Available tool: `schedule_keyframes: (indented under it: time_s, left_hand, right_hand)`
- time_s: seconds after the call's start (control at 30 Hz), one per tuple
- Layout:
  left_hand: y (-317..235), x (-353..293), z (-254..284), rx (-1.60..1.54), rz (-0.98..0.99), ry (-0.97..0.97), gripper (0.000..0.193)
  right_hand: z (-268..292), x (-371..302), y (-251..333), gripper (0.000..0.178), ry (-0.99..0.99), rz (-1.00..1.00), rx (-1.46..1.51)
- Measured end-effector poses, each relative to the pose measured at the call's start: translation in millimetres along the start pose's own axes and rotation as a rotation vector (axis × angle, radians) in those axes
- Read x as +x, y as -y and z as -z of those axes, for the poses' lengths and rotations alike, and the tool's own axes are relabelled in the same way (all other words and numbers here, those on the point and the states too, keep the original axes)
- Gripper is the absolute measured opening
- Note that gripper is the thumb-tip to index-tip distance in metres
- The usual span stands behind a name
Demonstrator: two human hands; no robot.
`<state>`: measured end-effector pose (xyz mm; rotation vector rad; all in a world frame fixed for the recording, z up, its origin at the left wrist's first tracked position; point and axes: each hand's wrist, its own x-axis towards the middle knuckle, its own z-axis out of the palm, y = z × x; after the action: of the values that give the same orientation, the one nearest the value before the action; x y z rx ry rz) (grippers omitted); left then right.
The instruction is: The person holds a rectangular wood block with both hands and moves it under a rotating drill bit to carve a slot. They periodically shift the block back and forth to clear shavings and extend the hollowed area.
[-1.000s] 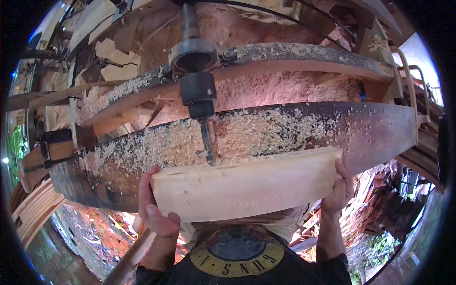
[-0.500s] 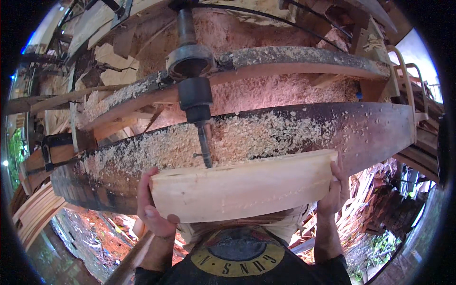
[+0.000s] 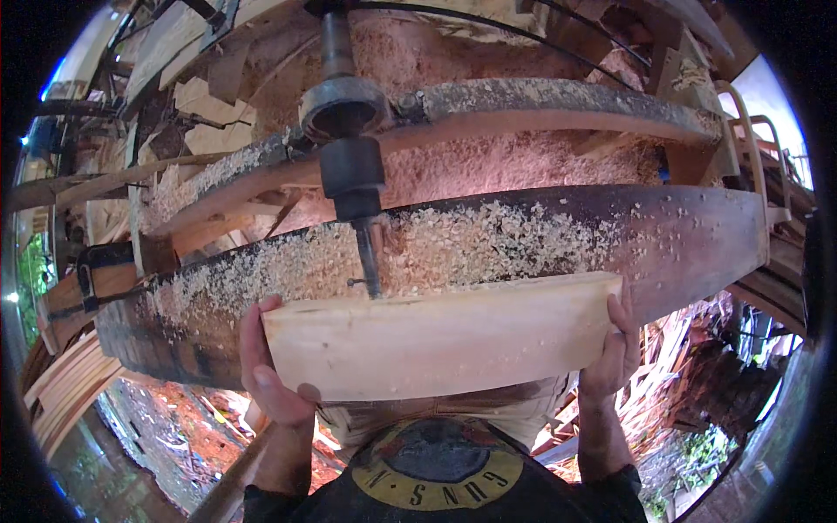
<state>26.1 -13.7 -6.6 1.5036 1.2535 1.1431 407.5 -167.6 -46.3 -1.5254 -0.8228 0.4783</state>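
A thick pale wooden block (image 3: 453, 344) spans the space between my two hands at the near edge of a dark wooden work board (image 3: 689, 231). My left hand (image 3: 272, 370) grips its left end, fingers at the back corner and thumb below. Around the right end closes my right hand (image 3: 612, 353). Just behind the block's far edge, left of its middle, a dark drill spindle (image 3: 353, 174) comes down with its bit (image 3: 368, 261). The bit's tip is hidden or meets the block's far edge; I cannot tell which.
Wood shavings (image 3: 497, 244) cover much of the board. Behind it a curved wooden rail (image 3: 558, 105) crosses the view, above a heap of sawdust (image 3: 506, 170). A dark clamp (image 3: 96, 266) sits at the board's left end. Stacked wooden strips (image 3: 70, 383) lie at the lower left.
The block and both hands have shifted slightly; its left end has moved a little left and away from me. My grip at both ends is unchanged.
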Motion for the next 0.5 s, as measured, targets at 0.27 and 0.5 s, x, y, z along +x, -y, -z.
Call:
schedule_keyframes:
  time_s: [0.27,0.5]
  left_hand:
    - [1,13,-6,-0.056,-0.007,-0.057,0.108]
    - [3,20,-7,-0.082,-0.041,-0.036,0.086]
  right_hand:
    - [-5,3,-2,0.041,-0.014,0.009,-0.013]
    - [-9,10,-1,0.04,-0.02,-0.008,0.014]
